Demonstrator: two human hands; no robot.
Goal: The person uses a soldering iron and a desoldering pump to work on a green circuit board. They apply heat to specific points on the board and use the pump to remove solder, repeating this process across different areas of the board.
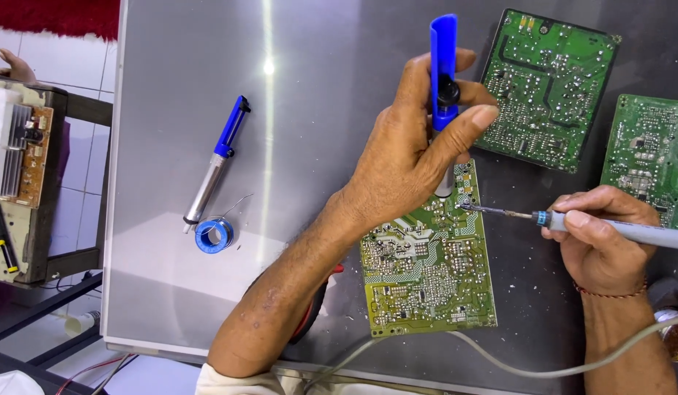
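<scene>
My left hand (412,157) grips a blue desoldering pump (443,69), held upright with its nozzle down on the upper edge of a yellow-green circuit board (426,271). My thumb rests by the pump's black button. My right hand (598,238) holds a soldering iron (631,230) with a grey handle. Its metal tip (485,211) points left and touches the board just beside the pump's nozzle. The iron's grey cord (500,362) loops along the table's front edge.
The grey table (317,88) also carries a second blue desoldering pump (216,162) and a blue spool of solder wire (213,235) at left. Two darker green circuit boards (547,88) (646,153) lie at the back right. A side stand with electronics (21,153) sits left.
</scene>
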